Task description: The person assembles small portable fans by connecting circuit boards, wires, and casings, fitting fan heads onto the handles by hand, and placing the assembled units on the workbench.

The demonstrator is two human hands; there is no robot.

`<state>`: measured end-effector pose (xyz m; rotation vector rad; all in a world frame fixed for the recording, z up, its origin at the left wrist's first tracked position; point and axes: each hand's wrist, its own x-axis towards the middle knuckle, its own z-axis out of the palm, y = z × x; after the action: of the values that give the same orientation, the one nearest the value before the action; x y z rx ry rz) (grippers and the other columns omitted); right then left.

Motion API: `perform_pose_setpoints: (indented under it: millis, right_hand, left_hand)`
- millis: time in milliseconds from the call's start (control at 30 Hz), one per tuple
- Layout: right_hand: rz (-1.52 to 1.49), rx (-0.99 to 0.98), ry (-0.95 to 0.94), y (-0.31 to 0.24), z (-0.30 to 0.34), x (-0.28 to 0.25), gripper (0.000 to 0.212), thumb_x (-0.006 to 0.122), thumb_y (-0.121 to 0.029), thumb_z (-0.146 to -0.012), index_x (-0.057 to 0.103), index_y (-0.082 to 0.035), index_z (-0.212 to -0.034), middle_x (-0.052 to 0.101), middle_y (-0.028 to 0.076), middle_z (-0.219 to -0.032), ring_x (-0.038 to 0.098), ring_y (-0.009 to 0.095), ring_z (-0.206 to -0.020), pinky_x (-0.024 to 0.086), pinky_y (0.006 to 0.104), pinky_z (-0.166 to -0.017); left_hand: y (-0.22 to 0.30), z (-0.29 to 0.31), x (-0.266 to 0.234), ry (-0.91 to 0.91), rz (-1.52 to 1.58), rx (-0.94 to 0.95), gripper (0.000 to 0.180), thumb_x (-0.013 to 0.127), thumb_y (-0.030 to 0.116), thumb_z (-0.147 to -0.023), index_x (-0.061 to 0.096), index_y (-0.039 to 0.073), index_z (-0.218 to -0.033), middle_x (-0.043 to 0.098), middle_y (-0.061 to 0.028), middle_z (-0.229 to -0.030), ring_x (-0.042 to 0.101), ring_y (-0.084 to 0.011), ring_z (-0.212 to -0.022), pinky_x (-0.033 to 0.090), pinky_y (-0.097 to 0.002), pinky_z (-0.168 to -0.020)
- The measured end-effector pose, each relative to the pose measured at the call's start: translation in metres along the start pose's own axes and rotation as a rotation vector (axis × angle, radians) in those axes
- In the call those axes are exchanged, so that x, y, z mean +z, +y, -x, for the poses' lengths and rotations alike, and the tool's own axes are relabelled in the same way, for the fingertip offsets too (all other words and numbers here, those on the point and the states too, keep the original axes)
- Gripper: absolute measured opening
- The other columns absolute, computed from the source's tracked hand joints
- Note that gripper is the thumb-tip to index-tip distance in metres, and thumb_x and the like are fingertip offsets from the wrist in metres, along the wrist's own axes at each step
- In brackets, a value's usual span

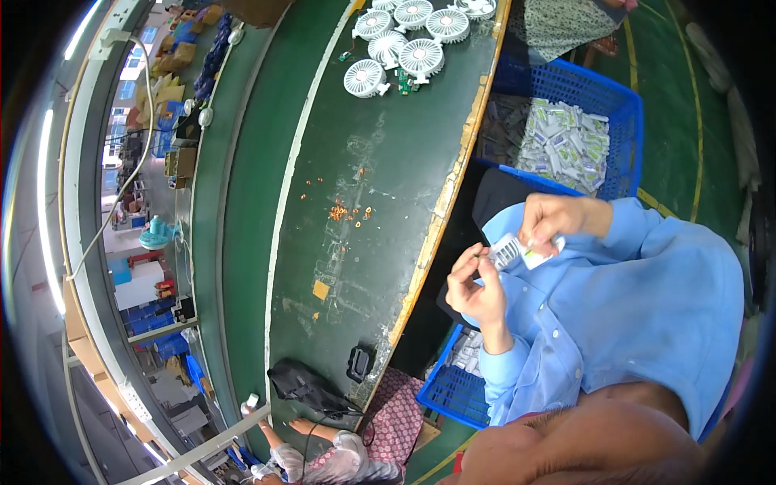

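Fingers [528,227] of my right hand [566,217] are gripping a white slotted part [507,252], my left hand [480,294] pinching at its end. To their right a blue basket [626,121] is sitting; farther ahead-right, fans [421,58] are lying on the bench [404,145].

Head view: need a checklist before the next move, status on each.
1. Right hand holding the white piece: ok, pinched in the fingers.
2. Left hand gripping the slotted part: cannot tell; fingertips sit close to its end.
3. Slotted part joined to the white piece: cannot tell, too small.
4. Copper-coloured bits gathered up: not ok, scattered on the bench.
5. White fans clear of both hands: ok, clustered well apart.
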<state>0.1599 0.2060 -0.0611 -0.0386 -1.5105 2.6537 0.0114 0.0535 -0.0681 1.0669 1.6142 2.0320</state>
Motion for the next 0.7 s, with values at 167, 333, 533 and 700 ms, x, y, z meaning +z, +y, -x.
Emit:
perform_pose_setpoints:
  millis: [167, 333, 533, 700]
  right_hand:
    - [0.444, 0.296, 0.481, -0.007, 0.058, -0.077, 0.024, 0.058, -0.016, -0.080, 0.065, 0.003, -0.066, 0.066, 0.014, -0.063, 0.066, 0.023, -0.059, 0.053, 0.0358, -0.060]
    - [1.657, 0.507, 0.706, 0.029, 0.086, -0.096, 0.068, 0.074, -0.031, -0.075, 0.055, 0.006, -0.129, 0.060, 0.026, -0.126, 0.057, 0.041, -0.116, 0.045, 0.0488, -0.100]
    - [0.963, -0.252, 0.298, 0.015, -0.002, 0.005, 0.098, 0.087, -0.029, -0.065, 0.038, 0.000, -0.145, 0.042, 0.021, -0.145, 0.041, 0.037, -0.136, 0.035, 0.0435, -0.113]
    - [1.027, -0.433, 0.445, 0.018, -0.034, -0.004, 0.078, 0.082, -0.021, -0.065, 0.047, -0.002, -0.132, 0.052, 0.018, -0.131, 0.051, 0.036, -0.123, 0.042, 0.0427, -0.105]
  left_hand:
    - [0.007, -0.007, -0.012, -0.043, 0.121, -0.058, 0.015, 0.066, -0.006, -0.088, 0.054, -0.001, -0.095, 0.067, -0.0246, -0.106, 0.071, -0.0229, -0.087, 0.060, -0.0309, -0.075]
    - [0.008, -0.012, -0.008, -0.102, 0.141, -0.035, 0.017, 0.066, -0.007, -0.088, 0.053, 0.000, -0.097, 0.066, -0.0228, -0.107, 0.070, -0.0253, -0.094, 0.060, -0.0330, -0.078]
    - [0.027, -0.026, 0.013, -0.187, 0.194, -0.059, 0.018, 0.067, -0.006, -0.088, 0.053, 0.001, -0.098, 0.066, -0.0229, -0.107, 0.070, -0.0252, -0.095, 0.058, -0.0308, -0.078]
    - [0.023, -0.038, 0.011, -0.106, 0.154, 0.040, 0.021, 0.066, -0.007, -0.087, 0.052, 0.001, -0.101, 0.064, -0.0237, -0.112, 0.068, -0.0275, -0.099, 0.058, -0.0324, -0.081]
